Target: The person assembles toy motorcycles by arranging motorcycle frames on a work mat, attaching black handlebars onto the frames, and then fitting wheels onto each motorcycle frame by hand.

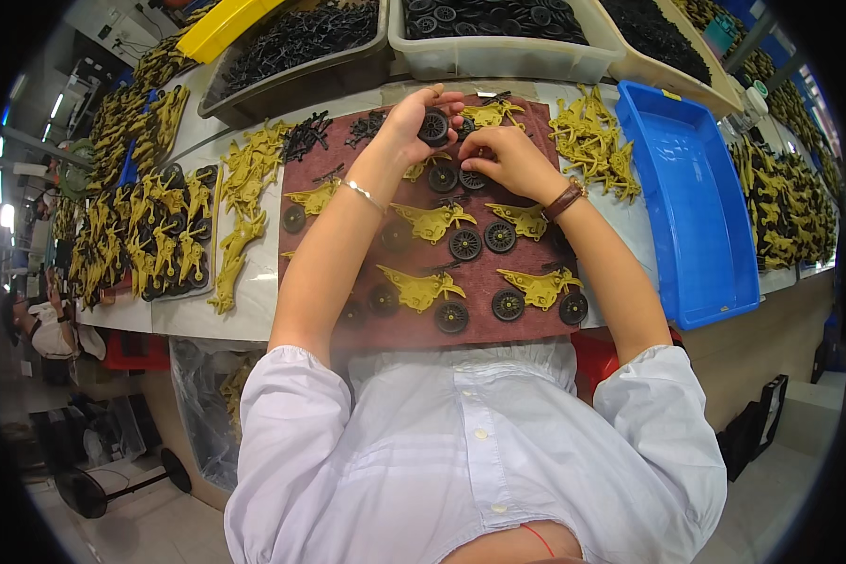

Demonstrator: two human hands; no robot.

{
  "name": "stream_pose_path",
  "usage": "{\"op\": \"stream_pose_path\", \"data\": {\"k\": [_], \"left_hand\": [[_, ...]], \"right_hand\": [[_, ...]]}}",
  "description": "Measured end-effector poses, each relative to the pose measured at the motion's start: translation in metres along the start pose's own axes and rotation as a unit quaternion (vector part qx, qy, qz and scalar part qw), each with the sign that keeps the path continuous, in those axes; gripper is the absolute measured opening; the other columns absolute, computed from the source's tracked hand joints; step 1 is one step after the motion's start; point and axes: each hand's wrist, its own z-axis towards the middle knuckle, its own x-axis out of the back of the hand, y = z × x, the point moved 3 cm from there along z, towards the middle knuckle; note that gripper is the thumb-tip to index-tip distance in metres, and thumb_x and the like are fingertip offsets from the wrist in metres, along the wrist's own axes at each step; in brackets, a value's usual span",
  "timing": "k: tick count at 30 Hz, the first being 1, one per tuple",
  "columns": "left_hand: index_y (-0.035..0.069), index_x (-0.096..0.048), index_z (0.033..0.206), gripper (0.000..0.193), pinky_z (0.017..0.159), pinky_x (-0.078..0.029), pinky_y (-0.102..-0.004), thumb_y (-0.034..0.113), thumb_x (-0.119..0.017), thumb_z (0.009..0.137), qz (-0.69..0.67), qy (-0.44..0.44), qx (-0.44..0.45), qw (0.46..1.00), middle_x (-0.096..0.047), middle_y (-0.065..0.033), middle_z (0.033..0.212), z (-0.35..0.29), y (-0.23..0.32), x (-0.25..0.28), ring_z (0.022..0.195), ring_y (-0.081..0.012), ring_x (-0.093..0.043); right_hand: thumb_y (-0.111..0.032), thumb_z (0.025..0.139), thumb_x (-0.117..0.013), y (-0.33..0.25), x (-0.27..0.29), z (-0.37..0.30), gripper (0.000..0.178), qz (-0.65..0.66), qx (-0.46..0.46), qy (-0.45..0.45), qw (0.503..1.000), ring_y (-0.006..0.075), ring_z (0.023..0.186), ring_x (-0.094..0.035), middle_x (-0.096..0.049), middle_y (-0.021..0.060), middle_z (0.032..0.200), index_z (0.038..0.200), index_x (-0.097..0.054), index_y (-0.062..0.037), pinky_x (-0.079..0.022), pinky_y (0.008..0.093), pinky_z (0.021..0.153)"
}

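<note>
My left hand (pixel 415 124) is cupped around black toy wheels; one wheel (pixel 433 128) shows between palm and fingers, and another peeks out by the fingertips. Close beside it, my right hand (pixel 511 162) has its fingers bent down and pressed together on a black wheel (pixel 473 180) at the cloth. Its fingertips are partly hidden. Under both hands lies a dark red cloth (pixel 343 254) bearing several yellow toy motorbike bodies (pixel 429 222) in rows. Black spoked wheels (pixel 465 243) lie against them, and small black parts (pixel 442 267) sit along their tops.
Along the back stand a grey bin (pixel 371 58) of black parts and a whitish bin (pixel 423 62) of wheels. Loose yellow bodies lie in piles left (pixel 244 202) and right (pixel 592 141) of the cloth. A blue tray (pixel 691 207) is at the right, assembled toy bikes (pixel 164 230) at the left.
</note>
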Motion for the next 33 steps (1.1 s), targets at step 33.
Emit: {"op": "stream_pose_path", "data": {"k": [33], "left_hand": [[0.002, -0.074, 0.081, 0.024, 0.071, -0.054, -0.0359, 0.022, -0.079, 0.068, 0.690, 0.009, -0.163, 0.705, -0.069, -0.0176, 0.075, -0.041, -0.007, -0.021, 0.073, -0.0285, -0.069]], "right_hand": [[-0.016, 0.068, -0.074, -0.005, 0.036, -0.036, 0.017, -0.199, -0.026, -0.012, 0.979, 0.0274, 0.076, -0.063, -0.062, 0.0086, 0.077, 0.077, -0.067, -0.0040, -0.048, 0.0386, 0.071]]}}
